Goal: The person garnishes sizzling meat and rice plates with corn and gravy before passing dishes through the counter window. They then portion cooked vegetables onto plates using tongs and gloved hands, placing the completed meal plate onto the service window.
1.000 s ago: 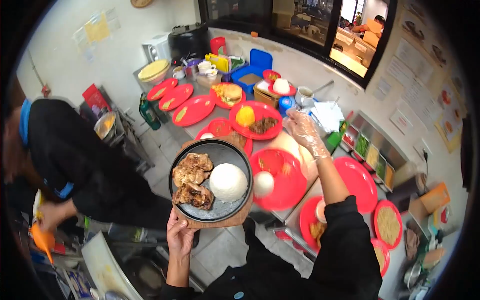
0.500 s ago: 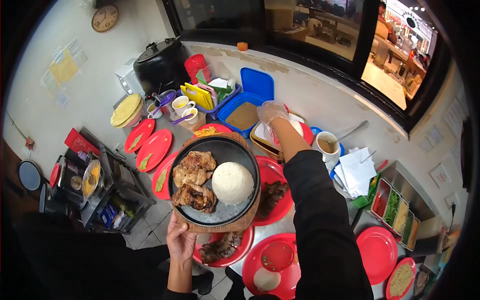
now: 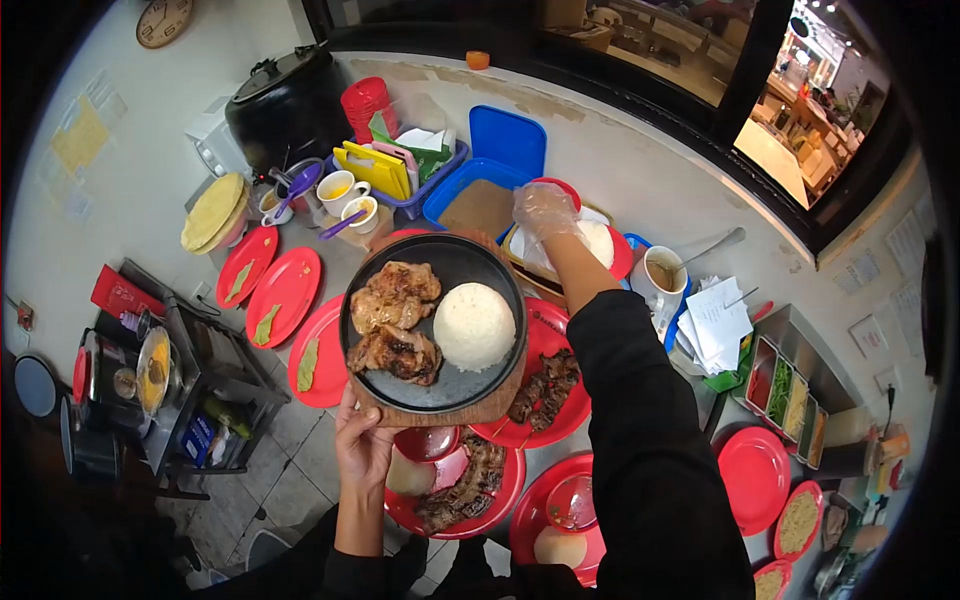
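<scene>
My left hand (image 3: pixel 362 445) grips a wooden board (image 3: pixel 492 405) from below. On the board sits a black round sizzling plate (image 3: pixel 430 392) with browned chicken pieces (image 3: pixel 394 300) and a dome of white rice (image 3: pixel 474 327). My right hand (image 3: pixel 546 212), in a clear plastic glove, reaches beside a small red dish (image 3: pixel 562 188) and a red plate with rice (image 3: pixel 621 257); its fingertips are hard to make out. Beneath the board are red plates with grilled meat (image 3: pixel 552 390) and more meat (image 3: pixel 470 487).
A blue container (image 3: pixel 486 205), a black cooker (image 3: pixel 285 110) and cups (image 3: pixel 340 190) stand along the wall. Red plates with leaves (image 3: pixel 284 297) lie at the left. A mug (image 3: pixel 660 272), papers (image 3: pixel 718 320) and topping trays (image 3: pixel 781 392) are at the right.
The view has turned and come nearer the wall. My right hand has moved from near the mug to the small red dish. The co-worker at the left is no longer clearly visible.
</scene>
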{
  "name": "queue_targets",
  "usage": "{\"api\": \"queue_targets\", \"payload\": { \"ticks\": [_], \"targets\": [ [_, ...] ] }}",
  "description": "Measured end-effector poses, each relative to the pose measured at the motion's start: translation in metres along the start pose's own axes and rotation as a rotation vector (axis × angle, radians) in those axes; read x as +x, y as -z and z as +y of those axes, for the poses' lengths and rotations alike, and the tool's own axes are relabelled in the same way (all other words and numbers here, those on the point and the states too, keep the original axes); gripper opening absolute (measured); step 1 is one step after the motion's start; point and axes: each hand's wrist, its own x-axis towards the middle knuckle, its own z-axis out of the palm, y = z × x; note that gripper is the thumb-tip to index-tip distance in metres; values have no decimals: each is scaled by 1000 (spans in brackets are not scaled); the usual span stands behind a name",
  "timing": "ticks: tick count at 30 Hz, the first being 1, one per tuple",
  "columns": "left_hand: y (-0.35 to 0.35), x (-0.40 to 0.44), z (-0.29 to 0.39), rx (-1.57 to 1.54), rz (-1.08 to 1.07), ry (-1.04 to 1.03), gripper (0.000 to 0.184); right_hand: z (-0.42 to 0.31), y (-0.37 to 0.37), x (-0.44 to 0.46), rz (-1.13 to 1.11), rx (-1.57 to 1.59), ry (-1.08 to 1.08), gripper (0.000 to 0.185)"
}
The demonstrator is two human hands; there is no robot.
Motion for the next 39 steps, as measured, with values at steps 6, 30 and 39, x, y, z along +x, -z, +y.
{"api": "queue_targets", "payload": {
  "ticks": [6, 30, 39],
  "targets": [
    [-1, 6, -3, -74, 9, 18, 58, 1, 2, 9, 55, 302, -228, 49],
    [7, -32, 8, -173, -50, 15, 60, -113, 128, -132, -176, 91, 740, 39],
    [35, -57, 32, -203, 15, -47, 63, -149, 125, -152, -239, 585, 798, 10]
  ]
}}
